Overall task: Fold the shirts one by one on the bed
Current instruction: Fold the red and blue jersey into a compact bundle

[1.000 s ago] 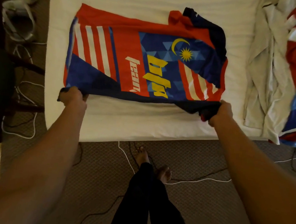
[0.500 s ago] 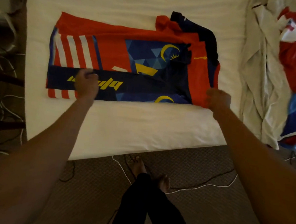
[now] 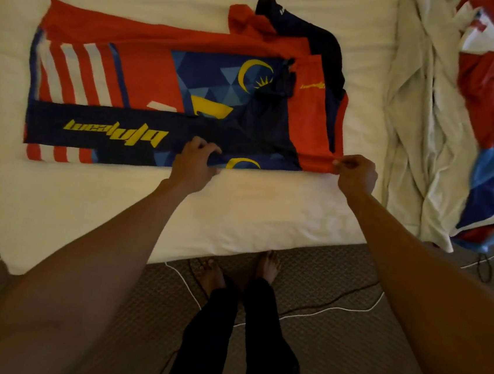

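Note:
A red, navy and blue shirt (image 3: 147,82) with white stripes and a yellow crescent lies flat across the white bed (image 3: 237,210). Its near edge is folded over into a navy band with yellow lettering. My left hand (image 3: 194,166) grips the shirt's near edge around its middle, fingers curled into the cloth. My right hand (image 3: 355,172) pinches the shirt's near right corner, where the cloth is red. A navy sleeve sticks out at the shirt's far right.
A heap of other clothes (image 3: 490,121), white, red and blue, lies on the bed's right side and hangs over the edge. White and black cables (image 3: 333,308) run over the carpet by my bare feet (image 3: 239,274).
The near edge of the shirt has been folded over onto the shirt. My left hand has since slid right along that edge to the middle; my right hand stays at the right corner.

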